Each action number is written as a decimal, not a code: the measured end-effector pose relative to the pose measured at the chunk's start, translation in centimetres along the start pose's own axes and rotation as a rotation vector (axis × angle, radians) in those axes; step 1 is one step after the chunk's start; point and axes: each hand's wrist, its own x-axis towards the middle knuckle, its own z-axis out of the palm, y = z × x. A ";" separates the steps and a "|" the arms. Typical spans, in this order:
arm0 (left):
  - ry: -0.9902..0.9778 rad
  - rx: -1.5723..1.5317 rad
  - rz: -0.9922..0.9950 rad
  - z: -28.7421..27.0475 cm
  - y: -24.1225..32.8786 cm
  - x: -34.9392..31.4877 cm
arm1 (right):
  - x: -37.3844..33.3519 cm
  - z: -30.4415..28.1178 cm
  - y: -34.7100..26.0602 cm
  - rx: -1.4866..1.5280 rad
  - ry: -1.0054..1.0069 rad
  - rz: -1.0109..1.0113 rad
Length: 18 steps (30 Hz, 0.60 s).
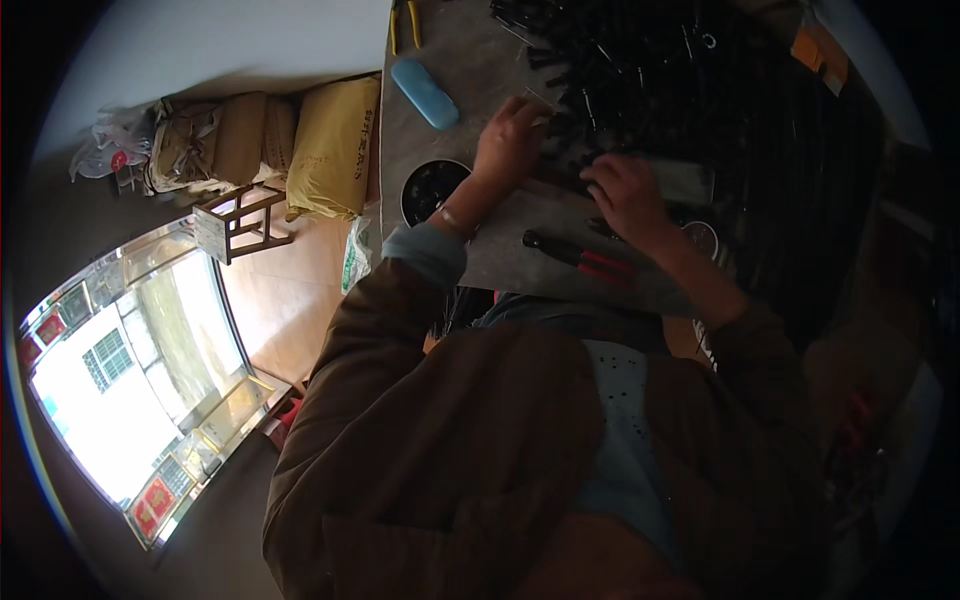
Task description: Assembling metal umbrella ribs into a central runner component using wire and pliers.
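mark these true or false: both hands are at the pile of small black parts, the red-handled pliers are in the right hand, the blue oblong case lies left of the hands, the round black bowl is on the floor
1. Both hands are at the pile of small black parts. True: the left hand and right hand rest at its near edge.
2. The red-handled pliers are in the right hand. False: they lie on the grey worktable, near the right wrist.
3. The light blue oblong case lies left of the hands. True.
4. The round black bowl is on the floor. False: it sits on the worktable beside the left wrist.
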 end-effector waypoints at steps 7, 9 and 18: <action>-0.216 0.001 -0.107 1.0 4.0 -13.4 | -10.2 0.2 -2.6 0.249 -0.123 0.161; -0.274 0.029 -0.084 1.8 5.0 -15.8 | -11.9 0.5 -3.6 0.185 -0.145 0.144; -0.269 0.142 0.051 5.4 3.8 -16.0 | -12.3 3.3 -0.2 -0.001 0.122 0.097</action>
